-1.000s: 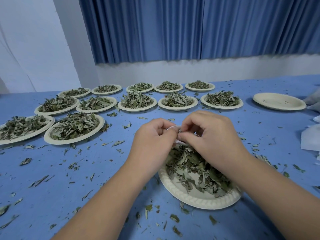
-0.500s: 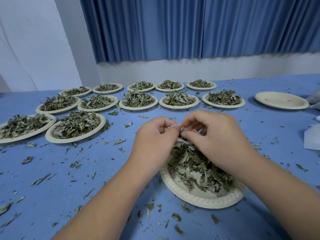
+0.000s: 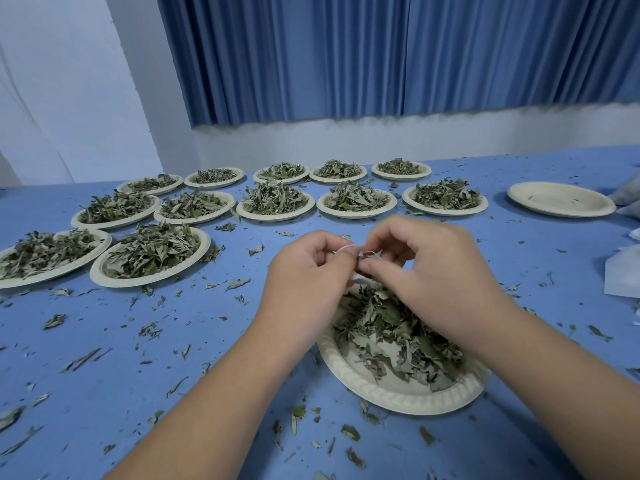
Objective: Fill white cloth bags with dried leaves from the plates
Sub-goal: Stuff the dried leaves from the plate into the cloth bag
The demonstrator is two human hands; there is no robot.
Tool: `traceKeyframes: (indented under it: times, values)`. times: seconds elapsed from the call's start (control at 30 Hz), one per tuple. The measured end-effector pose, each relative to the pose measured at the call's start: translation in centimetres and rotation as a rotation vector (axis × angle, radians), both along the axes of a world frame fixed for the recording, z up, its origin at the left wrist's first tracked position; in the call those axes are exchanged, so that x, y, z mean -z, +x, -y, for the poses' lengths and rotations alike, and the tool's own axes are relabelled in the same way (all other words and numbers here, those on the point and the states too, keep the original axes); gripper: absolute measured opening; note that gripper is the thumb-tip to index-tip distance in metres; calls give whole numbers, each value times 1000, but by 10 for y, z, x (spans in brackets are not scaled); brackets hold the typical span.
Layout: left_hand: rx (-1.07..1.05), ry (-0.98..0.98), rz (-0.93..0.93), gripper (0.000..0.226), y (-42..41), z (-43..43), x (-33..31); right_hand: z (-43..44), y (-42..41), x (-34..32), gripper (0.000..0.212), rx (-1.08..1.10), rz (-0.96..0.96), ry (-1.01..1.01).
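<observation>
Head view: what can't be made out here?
- White cloth bag: head view, left hand and right hand cover all but slivers; fill level hidden.
- Near plate: head view, far rim behind the hands.
- White sheet and grey item: head view, cut off by right edge.

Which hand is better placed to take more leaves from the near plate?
Probably the right hand: it is directly over the leaves, while the left hand grips the white bag.
</observation>
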State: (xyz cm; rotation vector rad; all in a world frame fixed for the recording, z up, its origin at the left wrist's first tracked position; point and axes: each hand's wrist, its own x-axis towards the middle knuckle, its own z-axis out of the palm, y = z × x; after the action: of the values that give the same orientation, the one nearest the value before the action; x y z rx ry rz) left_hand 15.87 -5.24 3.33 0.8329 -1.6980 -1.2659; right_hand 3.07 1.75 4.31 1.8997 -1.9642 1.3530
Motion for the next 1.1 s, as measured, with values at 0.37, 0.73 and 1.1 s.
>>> traceKeyframes:
  times: [0.37,0.73,1.1]
  values:
    - [25,-9,-4,16,1,0,-1,1,1,-3,8,-5,-122,64]
    - [-15,87,-86,17,6,6,-2,-7,-16,-14,35,-37,38,173]
    - [-32,38,-44,15,5,6,0,-4,-12,-9,21,-32,70,104]
